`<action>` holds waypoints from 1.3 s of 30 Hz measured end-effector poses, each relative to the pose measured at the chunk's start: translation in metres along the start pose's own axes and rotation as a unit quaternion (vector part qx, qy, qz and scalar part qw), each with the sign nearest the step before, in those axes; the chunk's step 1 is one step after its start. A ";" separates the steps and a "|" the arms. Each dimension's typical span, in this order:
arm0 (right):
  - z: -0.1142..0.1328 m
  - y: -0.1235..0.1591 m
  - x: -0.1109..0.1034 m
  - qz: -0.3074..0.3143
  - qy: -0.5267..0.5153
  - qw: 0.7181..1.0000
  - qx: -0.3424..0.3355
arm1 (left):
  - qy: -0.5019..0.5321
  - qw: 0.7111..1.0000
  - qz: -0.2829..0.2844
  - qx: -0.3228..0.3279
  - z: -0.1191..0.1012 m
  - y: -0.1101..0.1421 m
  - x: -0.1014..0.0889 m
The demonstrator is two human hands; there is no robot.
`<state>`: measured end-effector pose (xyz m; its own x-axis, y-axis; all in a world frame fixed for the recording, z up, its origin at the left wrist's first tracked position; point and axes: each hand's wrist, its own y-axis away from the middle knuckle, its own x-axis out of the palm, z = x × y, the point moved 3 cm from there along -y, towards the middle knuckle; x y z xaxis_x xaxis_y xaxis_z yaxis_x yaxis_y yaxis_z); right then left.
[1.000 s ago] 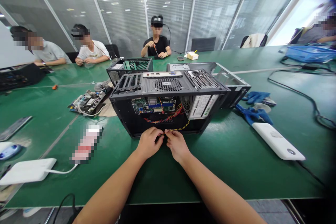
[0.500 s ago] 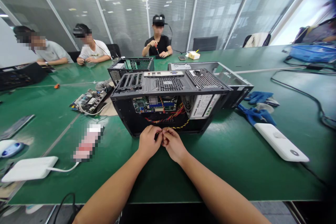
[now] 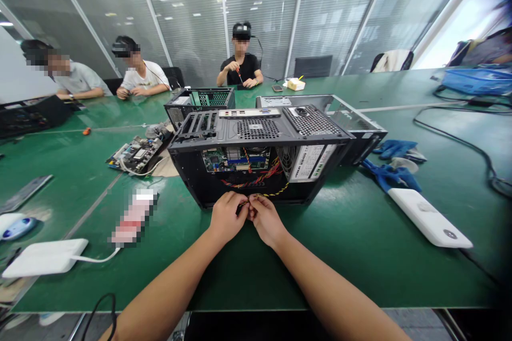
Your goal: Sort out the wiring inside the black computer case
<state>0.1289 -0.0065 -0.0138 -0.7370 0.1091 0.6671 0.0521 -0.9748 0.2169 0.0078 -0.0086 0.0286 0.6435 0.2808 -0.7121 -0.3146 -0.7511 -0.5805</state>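
A black computer case (image 3: 240, 141) stands in front of me with its side open. Inside show a motherboard (image 3: 236, 160), a power supply (image 3: 311, 162) with a white label, and a bundle of red, orange and black wires (image 3: 262, 177). A twisted yellow and black cable (image 3: 280, 191) runs from the power supply side to my fingers. My left hand (image 3: 228, 217) pinches the cable at the case's lower front edge. Close against it, my right hand (image 3: 264, 218) pinches the same cable with thumb and forefinger. The cable's end is hidden by my fingers.
Two more cases, one black (image 3: 200, 98) and one grey (image 3: 356, 122), stand behind. A loose motherboard (image 3: 140, 153) lies left. Blue gloves (image 3: 394, 170) and a white power bank (image 3: 430, 218) lie right, another power bank (image 3: 46, 257) left. Several people sit across the table.
Both hands stay at nearly the same place, with only small finger movements on the cable. The right fingers have shifted slightly. The case has not moved.
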 end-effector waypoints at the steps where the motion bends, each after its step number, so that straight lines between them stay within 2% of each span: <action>1: 0.001 0.000 0.001 0.001 0.002 1.000 -0.002 | 0.003 1.000 0.003 0.001 0.000 0.000 0.000; 6: 0.001 0.001 0.003 -0.003 0.015 1.000 -0.016 | 0.025 1.000 0.012 0.013 0.002 0.004 0.000; 14: 0.003 0.000 0.000 -0.020 0.128 0.985 -0.117 | 0.043 0.998 -0.048 0.025 0.011 0.010 -0.004; 17: 0.003 0.001 -0.002 -0.030 0.140 0.981 -0.134 | 0.071 0.997 -0.034 0.011 0.015 0.009 -0.003; 22: 0.004 0.004 -0.001 -0.040 0.155 0.979 -0.130 | 0.177 0.981 0.038 -0.067 0.021 0.010 0.005; 24: 0.005 0.005 -0.001 -0.050 0.159 0.977 -0.130 | 0.193 0.977 0.048 -0.073 0.021 0.011 0.006; 29: 0.002 0.005 0.001 -0.053 0.145 0.980 -0.124 | 0.104 0.994 0.017 -0.016 0.020 0.011 0.001; 33: -0.002 0.003 0.007 -0.071 0.111 0.986 -0.101 | 0.069 0.997 -0.007 -0.013 0.021 0.010 -0.003; 39: -0.006 0.003 0.018 -0.034 0.013 0.999 -0.033 | 0.024 1.000 -0.020 -0.002 0.016 0.010 -0.001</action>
<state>0.1118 -0.0087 -0.0058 -0.7544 0.1718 0.6336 -0.0424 -0.9759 0.2140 -0.0077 -0.0069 0.0171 0.6879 0.2830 -0.6683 -0.2850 -0.7416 -0.6073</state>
